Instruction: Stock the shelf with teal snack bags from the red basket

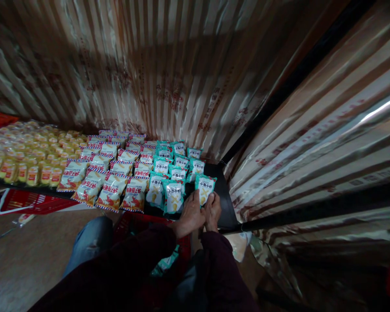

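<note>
At the right end of a black shelf, both my hands grip one teal-and-white snack bag by its lower part. My left hand is closed on the bag's left side, and my right hand pinches its lower right side. Just left of my hands stands another teal snack bag, the front one of several rows of the same kind. Farther left are rows of red-and-white snack bags with striped top edges.
Yellow packaged snacks fill the shelf's left part. Below, a red basket stands between my legs with teal bags inside. Another red basket is under the left side. Printed striped sheeting hangs behind; a dark post rises at the right.
</note>
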`<state>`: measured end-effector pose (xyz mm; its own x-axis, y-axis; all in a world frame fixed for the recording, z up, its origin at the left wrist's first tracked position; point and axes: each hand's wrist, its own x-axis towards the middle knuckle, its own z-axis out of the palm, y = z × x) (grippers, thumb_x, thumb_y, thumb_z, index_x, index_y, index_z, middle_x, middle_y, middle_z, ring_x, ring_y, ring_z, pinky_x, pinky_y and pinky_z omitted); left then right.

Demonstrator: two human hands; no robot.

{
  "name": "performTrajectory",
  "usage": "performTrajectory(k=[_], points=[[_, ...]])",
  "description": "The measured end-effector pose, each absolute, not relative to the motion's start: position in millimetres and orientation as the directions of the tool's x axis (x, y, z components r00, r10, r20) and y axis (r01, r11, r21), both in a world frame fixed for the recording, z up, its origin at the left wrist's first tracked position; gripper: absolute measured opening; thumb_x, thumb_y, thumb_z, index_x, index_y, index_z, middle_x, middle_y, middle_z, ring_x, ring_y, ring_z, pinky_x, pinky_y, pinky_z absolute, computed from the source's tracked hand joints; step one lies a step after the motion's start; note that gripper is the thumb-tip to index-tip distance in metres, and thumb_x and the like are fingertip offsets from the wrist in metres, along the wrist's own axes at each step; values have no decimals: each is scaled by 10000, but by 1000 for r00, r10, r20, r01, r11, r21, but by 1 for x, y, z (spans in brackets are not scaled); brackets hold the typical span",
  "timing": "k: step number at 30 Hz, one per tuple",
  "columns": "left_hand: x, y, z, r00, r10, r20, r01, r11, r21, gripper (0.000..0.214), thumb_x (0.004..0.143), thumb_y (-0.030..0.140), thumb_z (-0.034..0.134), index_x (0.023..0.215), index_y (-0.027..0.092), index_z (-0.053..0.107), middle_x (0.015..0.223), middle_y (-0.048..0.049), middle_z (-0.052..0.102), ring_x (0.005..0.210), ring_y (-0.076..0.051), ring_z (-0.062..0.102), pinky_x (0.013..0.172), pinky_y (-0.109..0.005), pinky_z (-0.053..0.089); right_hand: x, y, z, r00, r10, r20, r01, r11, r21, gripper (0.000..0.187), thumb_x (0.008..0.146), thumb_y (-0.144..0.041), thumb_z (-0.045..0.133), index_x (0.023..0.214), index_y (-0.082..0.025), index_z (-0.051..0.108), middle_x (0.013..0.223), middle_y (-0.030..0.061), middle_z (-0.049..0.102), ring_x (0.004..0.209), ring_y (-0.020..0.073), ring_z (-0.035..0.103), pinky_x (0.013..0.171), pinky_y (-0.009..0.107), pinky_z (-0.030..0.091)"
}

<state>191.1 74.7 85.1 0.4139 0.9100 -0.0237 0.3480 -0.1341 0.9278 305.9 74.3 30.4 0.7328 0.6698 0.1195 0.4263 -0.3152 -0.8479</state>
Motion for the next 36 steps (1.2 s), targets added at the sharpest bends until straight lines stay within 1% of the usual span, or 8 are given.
performTrajectory(k=[5, 9, 15, 20, 24, 27, 30, 36], points=[[199, 89, 88, 404, 913, -61, 435, -133, 891, 753, 718, 89, 529, 1441, 48, 322, 1499, -219, 352, 1395, -321, 324, 1161, -413, 248, 312, 93, 29, 732, 668, 132, 451, -330, -829, 672, 853, -610, 266, 1196, -124, 579, 978, 154, 678, 797, 236, 593, 702, 329, 406], [200, 95, 98, 399, 912, -101, 497, -122, 859, 721, 758, 123, 513, 1446, 51, 310, 1507, -206, 346, 1398, -301, 327, 1163, -395, 258, 313, 101, 28, 718, 680, 149, 484, -334, -809, 656, 866, -581, 254, 1209, -127, 577, 984, 156, 684, 797, 239, 605, 693, 325, 410], [196, 99, 106, 405, 901, -155, 604, -137, 785, 677, 825, 181, 465, 1448, -2, 276, 1522, -222, 304, 1414, -271, 307, 1168, -338, 250, 315, 110, 22, 677, 728, 110, 528, -375, -762, 619, 887, -526, 247, 1253, -127, 547, 1046, 163, 679, 900, 265, 620, 759, 355, 434], [197, 99, 105, 385, 912, -138, 606, -137, 784, 687, 819, 183, 473, 1451, 3, 275, 1567, -211, 192, 1458, -287, 190, 1189, -345, 201, 315, 112, 18, 635, 748, 192, 612, -336, -716, 642, 890, -501, 216, 1221, -80, 568, 1076, 210, 664, 968, 290, 595, 852, 416, 429], [201, 100, 110, 354, 925, -136, 546, -86, 833, 729, 801, 182, 498, 1464, 19, 244, 1592, -185, 103, 1476, -274, 93, 1205, -352, 165, 319, 111, 20, 601, 756, 258, 646, -269, -715, 653, 883, -517, 217, 1205, -81, 582, 1142, 208, 644, 1037, 294, 574, 925, 438, 406], [206, 105, 112, 331, 936, -121, 513, -71, 856, 744, 792, 167, 508, 1462, -1, 233, 1588, -203, 92, 1477, -282, 65, 1211, -357, 144, 325, 113, 24, 596, 765, 245, 621, -246, -744, 689, 874, -565, 221, 1195, -82, 593, 1158, 210, 642, 1071, 298, 565, 952, 443, 396], [213, 113, 107, 314, 943, -107, 511, -74, 856, 809, 759, 99, 507, 1477, -26, 156, 1579, -236, 91, 1476, -284, 63, 1210, -352, 140, 332, 119, 29, 607, 774, 183, 548, -240, -801, 743, 860, -629, 222, 1209, -85, 588, 1197, 213, 630, 1102, 302, 564, 979, 443, 386], [226, 133, 97, 241, 966, -96, 458, -26, 889, 887, 704, 43, 517, 1475, -56, 91, 1559, -271, 138, 1472, -286, 122, 1204, -350, 176, 343, 138, 38, 591, 806, 44, 363, -217, -906, 802, 836, -715, 267, 1346, -139, 496, 1335, 164, 569, 1208, 272, 537, 1028, 396, 375]])
